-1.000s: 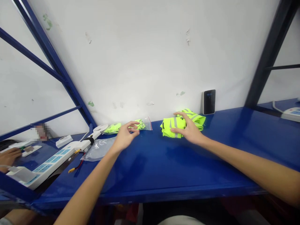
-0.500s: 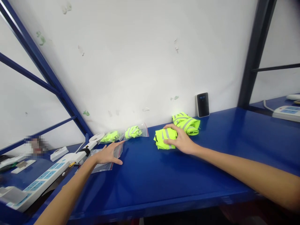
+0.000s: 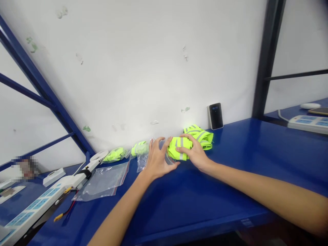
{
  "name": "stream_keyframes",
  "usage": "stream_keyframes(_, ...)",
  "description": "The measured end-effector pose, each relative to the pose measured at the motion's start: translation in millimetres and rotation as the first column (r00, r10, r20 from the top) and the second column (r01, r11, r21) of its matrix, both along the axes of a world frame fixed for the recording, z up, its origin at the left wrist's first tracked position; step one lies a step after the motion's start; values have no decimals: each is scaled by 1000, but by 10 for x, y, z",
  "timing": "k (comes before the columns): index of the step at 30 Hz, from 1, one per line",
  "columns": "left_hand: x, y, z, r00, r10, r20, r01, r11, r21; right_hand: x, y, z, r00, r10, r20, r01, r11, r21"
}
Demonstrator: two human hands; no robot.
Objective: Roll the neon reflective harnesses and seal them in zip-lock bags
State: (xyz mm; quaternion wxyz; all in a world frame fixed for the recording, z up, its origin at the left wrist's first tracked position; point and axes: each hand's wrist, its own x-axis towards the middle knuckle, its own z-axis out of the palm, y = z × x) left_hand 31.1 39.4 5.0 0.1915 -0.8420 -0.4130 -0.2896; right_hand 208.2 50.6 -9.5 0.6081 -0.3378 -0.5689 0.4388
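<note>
My right hand (image 3: 194, 153) grips a folded neon-yellow reflective vest (image 3: 176, 150) on the blue shelf (image 3: 230, 177), thumb in front and fingers over its top. My left hand (image 3: 156, 160) is just left of the vest and holds a clear zip bag (image 3: 142, 160) with a red strip, its mouth toward the vest. A second folded vest (image 3: 201, 134) lies behind, near the wall.
Two bagged vests (image 3: 139, 148) (image 3: 115, 154) lie by the wall at left. Empty clear bags (image 3: 105, 181), a small white fan (image 3: 98, 156) and a white power strip (image 3: 38, 208) are further left. A black device (image 3: 215, 116) leans on the wall. Another power strip (image 3: 307, 121) sits beyond the right post (image 3: 266, 58).
My left hand has lifted a clear bag from the pile at left and brought it over to the vest. My right hand has stayed on the folded vest.
</note>
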Motion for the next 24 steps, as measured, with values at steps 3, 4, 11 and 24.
stream_keyframes(3,112,35,-81,1000,19,-23,-18,998,59,30,24,0,994,-58,95,50,995,91)
stream_keyframes(4,114,29,-97,999,20,-45,-17,998,67,29,21,0,993,-45,105,34,994,104)
stream_keyframes(11,37,-58,-140,963,-160,-219,177,982,61,-5,-9,-62,969,131,211,-143,989,46)
stream_keyframes(24,-3,-172,-117,918,-383,-108,397,900,182,-62,-59,-99,978,210,-17,-211,974,-84)
